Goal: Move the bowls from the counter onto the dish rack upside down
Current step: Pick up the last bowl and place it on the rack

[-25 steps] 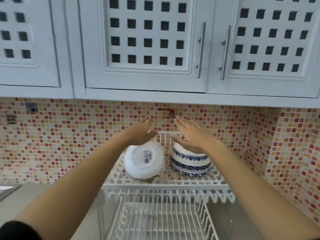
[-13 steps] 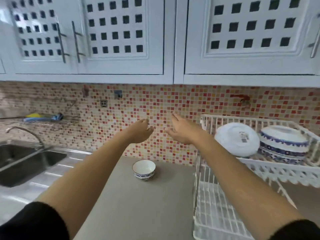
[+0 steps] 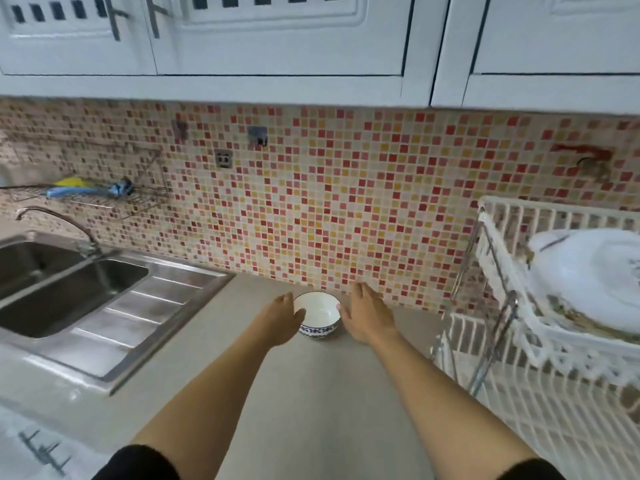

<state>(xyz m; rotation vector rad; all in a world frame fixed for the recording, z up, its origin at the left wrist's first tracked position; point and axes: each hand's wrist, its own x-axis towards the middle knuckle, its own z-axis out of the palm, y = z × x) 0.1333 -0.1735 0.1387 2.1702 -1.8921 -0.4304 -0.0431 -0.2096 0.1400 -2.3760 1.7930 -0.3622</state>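
A small white bowl with a blue patterned band stands upright on the grey counter, close to the tiled wall. My left hand is at its left side with the thumb against the rim. My right hand lies along its right side, fingers stretched out and touching the rim. Neither hand has closed around the bowl. The white wire dish rack stands at the right edge. A large white bowl rests upside down on its upper tier.
A steel double sink with a curved faucet fills the left side. A wire wall shelf holds a blue brush. White cabinets hang overhead. The rack's lower tier reaches out over the counter at right.
My view swung left from the rack to the counter. Both hands left the two bowls on the rack, dropped down and now flank the small bowl.
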